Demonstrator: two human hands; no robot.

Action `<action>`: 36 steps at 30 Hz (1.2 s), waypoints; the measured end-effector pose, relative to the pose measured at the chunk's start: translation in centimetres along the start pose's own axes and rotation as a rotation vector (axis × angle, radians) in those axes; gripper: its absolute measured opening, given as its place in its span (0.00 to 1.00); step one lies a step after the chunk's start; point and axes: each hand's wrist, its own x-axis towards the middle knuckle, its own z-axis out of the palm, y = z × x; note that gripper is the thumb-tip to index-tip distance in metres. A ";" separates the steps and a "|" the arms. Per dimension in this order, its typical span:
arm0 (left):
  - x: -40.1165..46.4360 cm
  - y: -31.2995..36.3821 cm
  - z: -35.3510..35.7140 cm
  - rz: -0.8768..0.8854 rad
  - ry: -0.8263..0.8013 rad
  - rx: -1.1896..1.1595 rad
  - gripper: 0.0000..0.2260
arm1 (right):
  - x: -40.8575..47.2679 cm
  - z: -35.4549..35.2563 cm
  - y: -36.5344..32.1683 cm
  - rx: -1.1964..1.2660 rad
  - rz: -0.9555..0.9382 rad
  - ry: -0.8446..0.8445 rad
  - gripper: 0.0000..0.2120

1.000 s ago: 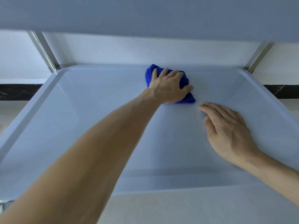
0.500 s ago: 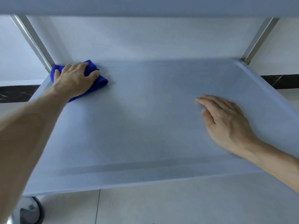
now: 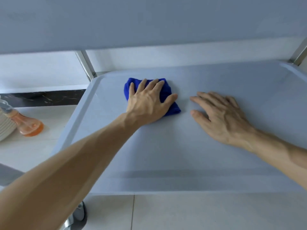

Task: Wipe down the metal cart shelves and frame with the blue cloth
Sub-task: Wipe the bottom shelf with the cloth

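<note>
Wiping a metal cart's lower shelf (image 3: 166, 155), under the shelf above (image 3: 149, 22).

The left hand (image 3: 147, 103), fingers spread flat, presses the blue cloth (image 3: 167, 93) near the far edge, back toward centre from the far-left corner half a second ago; the back strip looks covered. The right hand (image 3: 221, 117) rests open, empty, beside it.

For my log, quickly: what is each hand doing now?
Left hand: open, pressed flat on the cloth.
Right hand: open, empty, flat on the shelf.
</note>
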 end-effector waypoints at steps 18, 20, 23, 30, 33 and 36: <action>-2.2 -13.2 -4.5 -0.505 0.071 0.028 0.27 | 0.4 0.6 0.3 0.009 0.005 0.028 0.34; -3.1 -10.3 -4.0 -0.456 0.070 0.080 0.26 | 0.5 0.6 0.3 -0.006 -0.015 0.048 0.34; -4.7 -4.6 -3.0 -0.254 0.024 0.080 0.27 | 0.6 0.6 0.4 0.003 -0.019 0.055 0.35; -11.3 0.1 -3.7 0.248 -0.088 -0.016 0.30 | 0.4 0.6 0.8 0.007 -0.026 0.063 0.35; -11.6 -5.0 -5.3 0.149 -0.082 -0.037 0.29 | 0.5 0.6 0.8 0.013 -0.034 0.067 0.35; -11.0 -10.6 -6.4 -0.135 -0.024 0.013 0.28 | 0.6 0.6 0.7 0.005 -0.029 0.059 0.34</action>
